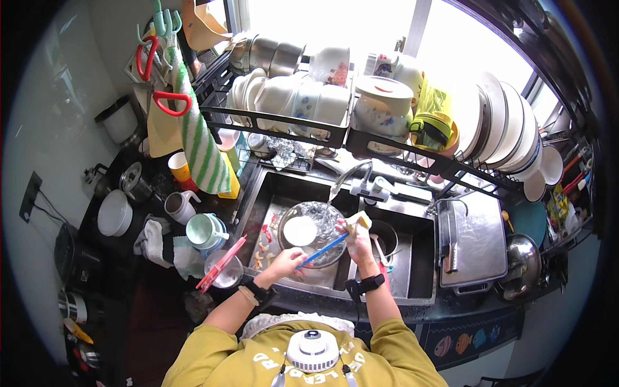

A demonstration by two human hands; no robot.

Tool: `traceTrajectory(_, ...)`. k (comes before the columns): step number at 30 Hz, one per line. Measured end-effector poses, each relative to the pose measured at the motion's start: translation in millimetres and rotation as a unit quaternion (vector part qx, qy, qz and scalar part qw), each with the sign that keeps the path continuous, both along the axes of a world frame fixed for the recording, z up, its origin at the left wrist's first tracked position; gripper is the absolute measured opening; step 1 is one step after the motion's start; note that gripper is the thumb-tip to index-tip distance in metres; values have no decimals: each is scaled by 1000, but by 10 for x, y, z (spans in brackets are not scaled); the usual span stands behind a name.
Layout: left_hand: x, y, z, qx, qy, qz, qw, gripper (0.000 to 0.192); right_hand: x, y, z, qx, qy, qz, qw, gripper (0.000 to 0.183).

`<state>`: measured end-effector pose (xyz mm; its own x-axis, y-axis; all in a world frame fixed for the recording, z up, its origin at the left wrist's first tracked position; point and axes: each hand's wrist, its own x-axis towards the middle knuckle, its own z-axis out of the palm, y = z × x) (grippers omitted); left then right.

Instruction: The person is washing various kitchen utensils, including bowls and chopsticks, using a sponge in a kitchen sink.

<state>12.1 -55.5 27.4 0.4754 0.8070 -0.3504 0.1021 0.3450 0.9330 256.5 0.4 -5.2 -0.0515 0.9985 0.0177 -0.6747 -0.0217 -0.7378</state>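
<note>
A slim blue stick spans my two hands over the left sink basin; whether it is one piece or a pair of chopsticks, I cannot tell. My left hand pinches its lower end. My right hand, with a pale yellow sponge in it, is at the upper end. Beneath them a round metal basin holds water and a white round dish. Water runs into it from the faucet. Food scraps lie on the sink floor to its left.
A dark pot with a white spoon stands in the right sink basin. Red chopsticks lie across a clear bowl beside stacked cups. A dish rack overhangs the sink. A striped towel hangs at left.
</note>
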Motion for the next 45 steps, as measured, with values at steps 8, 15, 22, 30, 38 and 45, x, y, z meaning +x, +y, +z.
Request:
traceTrajectory(8,-182,13,-368,-79,-87,-23,993,26,-58,27,223,15,39,-1,999,37)
traceTrajectory(15,-30,112,-206,-142,-142,-45,979,25,-150,-136,327,-5,13,37,999,38)
traceTrajectory(22,-76,121,-184,-85,-95,52,990,13,-1,-112,410,47,-16,17,999,32)
traceTrajectory(30,136,202,-200,-3,-69,114,991,11,-330,-229,224,-39,30,68,997,24)
traceTrajectory(38,99,247,-76,31,-73,57,995,13,-102,-42,186,-3,60,-8,998,34)
traceTrajectory(45,35,255,-57,-79,-105,-58,990,22,-96,-98,420,9,-26,68,997,49)
